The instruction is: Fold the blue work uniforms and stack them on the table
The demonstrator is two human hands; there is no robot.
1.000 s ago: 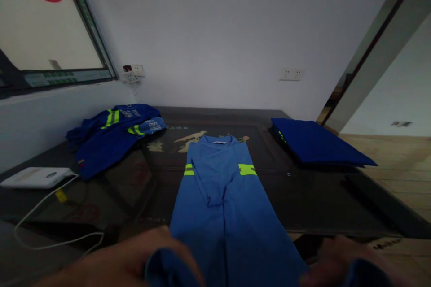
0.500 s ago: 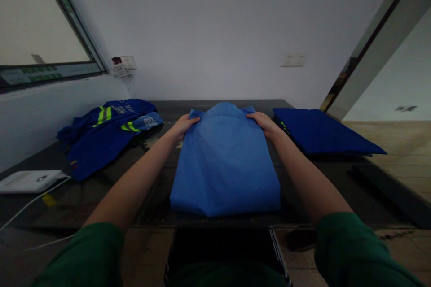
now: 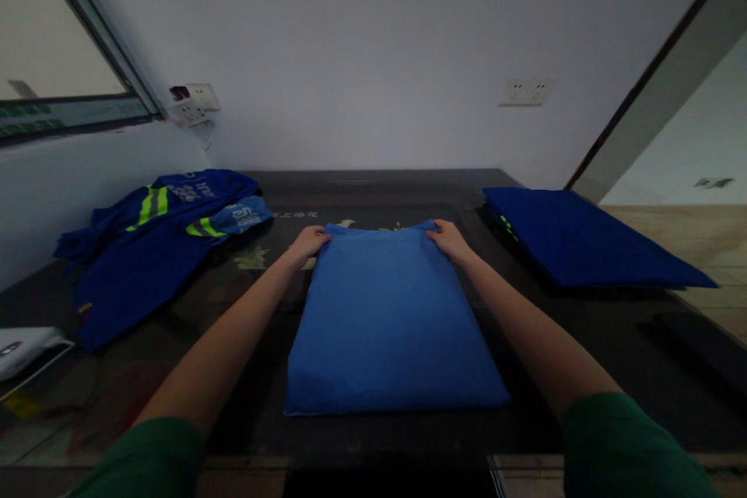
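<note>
In front of me a light blue folded garment (image 3: 392, 319) lies flat on the dark table (image 3: 350, 436), shaped nearly like a rectangle. My left hand (image 3: 310, 241) pinches its far left corner. At the far right corner my right hand (image 3: 449, 238) has the cloth between thumb and fingers. The far edge stretches almost straight from one hand to the other, dipping slightly in the middle. Which kind of garment it is, the fold hides.
On the left lies a crumpled dark blue work jacket (image 3: 157, 241) with yellow-green reflective strips. A folded dark blue garment stack (image 3: 583, 241) rests at the right. A white device (image 3: 26, 350) with a cable sits at the left edge. Behind the table stands a wall (image 3: 362, 54).
The garment's far part was bulging up and now lies flat, its far edge pulled straight. Both hands came down a little with its corners. The view has shifted slightly.
</note>
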